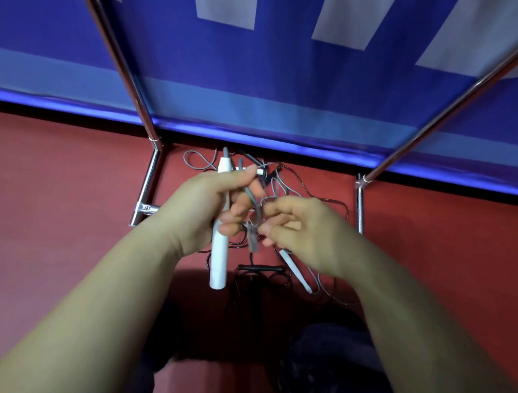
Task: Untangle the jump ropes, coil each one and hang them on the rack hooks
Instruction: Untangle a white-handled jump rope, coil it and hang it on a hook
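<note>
Blue banner point(261, 72) fills the back, smooth fabric with big pale block shapes, lighter stripe near its bottom hem. Below it, red floor point(49, 210), matte, slightly grainy.

Rack point(147, 181): polished chrome tube, round section. Two long poles slant up and out across the banner, left pole point(114, 51) and right pole point(464, 97). Short uprights at the base sit on the floor, with a clamp joint on the left one.

Both forearms come in from the bottom and meet mid-frame, between the uprights.

Left hand point(207, 211): fingers clenched around a white handle point(219, 255), a smooth plastic cylinder held roughly vertical, tapering to a grey tip at the top. The butt end sticks out below the fist. A grey cord also passes under those fingers.

Right hand point(305, 228): thumb and fingertips pinching a thin grey cord point(257, 218) just beside the left fist. The cord looks like rubbery round section; a blurred bit hangs below the pinch, can't tell what it is.

Jump ropes point(298, 187) are on the floor under the hands, between the rack uprights: loose tangle of thin grey and dark loops, crossings too fine to trace. Second white handle point(295, 270) lies slanted on the floor under the right wrist. Black handle point(259, 268), a short dark bar, lies flat just left of it.
</note>
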Available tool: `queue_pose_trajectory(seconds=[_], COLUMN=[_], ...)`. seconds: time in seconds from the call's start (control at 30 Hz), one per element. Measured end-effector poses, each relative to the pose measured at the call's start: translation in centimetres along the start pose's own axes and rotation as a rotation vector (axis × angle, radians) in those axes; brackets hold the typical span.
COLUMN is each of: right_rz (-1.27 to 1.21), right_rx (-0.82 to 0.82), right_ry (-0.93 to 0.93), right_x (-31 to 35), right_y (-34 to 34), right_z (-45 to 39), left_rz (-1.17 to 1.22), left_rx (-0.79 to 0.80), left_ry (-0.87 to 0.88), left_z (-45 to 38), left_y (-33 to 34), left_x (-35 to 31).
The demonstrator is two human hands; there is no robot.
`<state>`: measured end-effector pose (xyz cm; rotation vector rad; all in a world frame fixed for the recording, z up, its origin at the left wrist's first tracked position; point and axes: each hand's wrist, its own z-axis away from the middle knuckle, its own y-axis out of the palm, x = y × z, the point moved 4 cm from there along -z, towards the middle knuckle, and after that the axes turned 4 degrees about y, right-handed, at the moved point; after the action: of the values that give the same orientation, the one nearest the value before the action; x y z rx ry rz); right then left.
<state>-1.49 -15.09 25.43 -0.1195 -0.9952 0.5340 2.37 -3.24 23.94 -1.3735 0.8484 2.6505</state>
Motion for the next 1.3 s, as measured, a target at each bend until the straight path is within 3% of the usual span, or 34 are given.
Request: queue_pose_trajectory(seconds=[0.17, 0.23, 0.33, 0.43, 0.5, 0.63, 0.73, 0.83, 1.0, 1.13, 1.23, 1.3], right_rz=[-0.039, -0.252, -0.806, -1.106, -0.989, -0.146, 0.094, 0.015, -0.250, -0.237, -0.216, -0.258], right_rx=[-0.192, -0.261, -0.297, -0.310, -0.270, -0.142, -0.105, -0.164, -0.173, -0.150, -0.377, -0.501], right_ry=[-0.033, 0.003, 0.023, 0.020, 0.039, 0.025, -0.036, -0.046, -0.062, -0.066, -0.075, -0.104], right_x=[-0.4, 0.1, 0.5, 0.4, 0.5, -0.1, -0.6, -0.5, 0.5, 0.7, 0.2, 0.1], right_y=[-0.9, -1.7, -3.1, -3.8, -3.6, -1.8, -0.8, -1.3, -1.5, -0.9, -2.5, -3.7], right_z=[-0.6, -0.7, -0.7, -0.6, -0.5, -0.4, -0.5, -0.5, -0.3, -0.1, -0.3, -0.2], left_rz=[0.015, -0.210, -0.601, -0.654, -0.480, -0.151, 0.061, 0.095, -0.295, -0.274, -0.202, -0.191], left_rx=[0.019, 0.031, 0.051, -0.021, -0.069, -0.074, -0.088, -0.092, -0.053, -0.066, -0.142, -0.080], left_ry=[0.017, 0.074, 0.110, 0.115, 0.092, 0.069, 0.032, 0.057, 0.129, 0.137, 0.085, 0.051], left_z=[-0.1, 0.2, 0.7, 0.4, -0.1, -0.3, -0.4, -0.5, -0.6, -0.6, -0.9, -0.8], left_y=[0.0, -0.1, 0.4, 0.0, -0.5, -0.4, -0.7, -0.7, -0.2, -0.1, -0.7, -0.6], left_x=[0.2, 0.1, 0.5, 0.9, 0.9, 0.5, 0.0, -0.1, 1.2, 1.1, 1.1, 1.3])
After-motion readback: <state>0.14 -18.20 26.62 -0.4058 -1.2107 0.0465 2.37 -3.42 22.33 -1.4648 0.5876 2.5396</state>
